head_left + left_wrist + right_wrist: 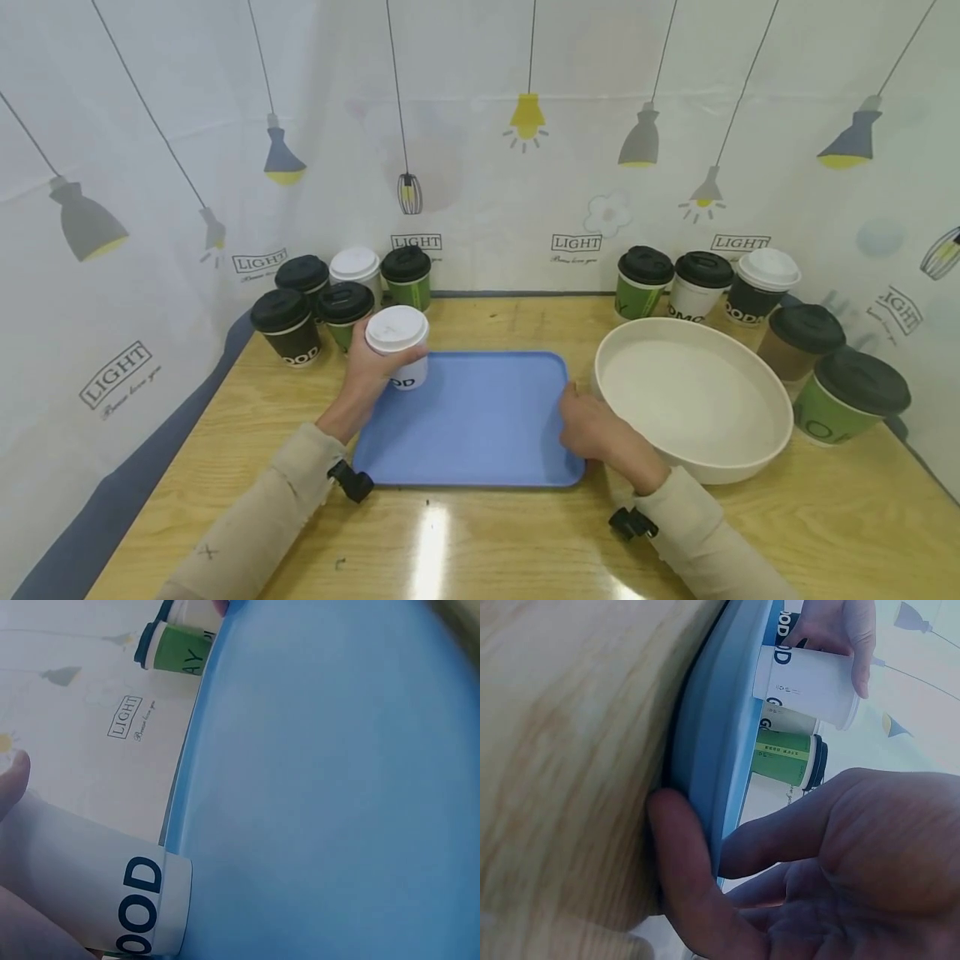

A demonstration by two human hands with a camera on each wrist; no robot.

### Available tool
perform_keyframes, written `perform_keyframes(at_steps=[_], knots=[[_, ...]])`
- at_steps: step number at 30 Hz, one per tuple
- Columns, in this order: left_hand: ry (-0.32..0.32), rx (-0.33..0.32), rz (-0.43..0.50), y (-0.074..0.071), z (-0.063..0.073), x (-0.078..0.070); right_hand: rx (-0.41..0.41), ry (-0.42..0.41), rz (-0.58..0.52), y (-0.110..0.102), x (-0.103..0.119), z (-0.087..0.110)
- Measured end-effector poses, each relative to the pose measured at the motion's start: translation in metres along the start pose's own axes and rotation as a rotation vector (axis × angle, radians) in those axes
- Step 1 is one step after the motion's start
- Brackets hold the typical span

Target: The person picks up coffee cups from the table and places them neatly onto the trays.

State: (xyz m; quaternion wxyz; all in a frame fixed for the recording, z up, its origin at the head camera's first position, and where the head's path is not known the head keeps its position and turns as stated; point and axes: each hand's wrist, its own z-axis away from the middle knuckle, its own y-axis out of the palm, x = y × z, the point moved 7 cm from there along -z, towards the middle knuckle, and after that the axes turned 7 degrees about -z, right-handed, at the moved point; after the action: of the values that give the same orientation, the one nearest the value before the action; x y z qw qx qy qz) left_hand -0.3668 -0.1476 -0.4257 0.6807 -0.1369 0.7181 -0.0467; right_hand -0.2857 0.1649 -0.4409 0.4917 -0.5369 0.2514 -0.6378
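My left hand (363,367) grips a white paper cup (409,368) with a white lid, at the back-left corner of a blue tray (472,425). Dark letters ending in "OOD" show on this cup (139,900) in the left wrist view. Whether its base touches the tray I cannot tell. On the tray's right side, my right hand (596,425) pinches the rim; the right wrist view shows thumb and finger (682,847) on either side of the tray's edge (716,742). The tray's surface is bare apart from the cup's corner.
Several lidded cups, among them a black one (292,340) and a green one (408,287), stand at the back left. A round cream basin (693,400) sits right of the tray, with more cups, including a green one (832,412), behind and beside it.
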Motion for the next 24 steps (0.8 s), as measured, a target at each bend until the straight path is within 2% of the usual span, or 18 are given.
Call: perform_keyframes(at_steps=[5,10,13,18,21,24], knots=[[-0.009,0.007,0.009,-0.002,0.000,0.000,0.003,-0.004,0.006,0.000,0.002,-0.001],[-0.059,0.038,0.005,-0.005,0.003,0.002,0.000,-0.021,0.035,-0.001,0.002,-0.003],[-0.080,0.048,0.007,-0.009,0.008,0.002,0.000,-0.026,0.037,-0.001,0.001,-0.002],[-0.068,0.055,0.068,-0.020,0.021,0.000,0.004,-0.045,0.030,-0.002,0.002,-0.001],[-0.067,0.017,0.088,-0.033,0.028,-0.002,0.003,-0.069,0.046,-0.002,0.003,0.000],[-0.058,-0.103,0.106,-0.053,0.034,-0.004,0.005,-0.077,0.045,-0.002,0.004,0.000]])
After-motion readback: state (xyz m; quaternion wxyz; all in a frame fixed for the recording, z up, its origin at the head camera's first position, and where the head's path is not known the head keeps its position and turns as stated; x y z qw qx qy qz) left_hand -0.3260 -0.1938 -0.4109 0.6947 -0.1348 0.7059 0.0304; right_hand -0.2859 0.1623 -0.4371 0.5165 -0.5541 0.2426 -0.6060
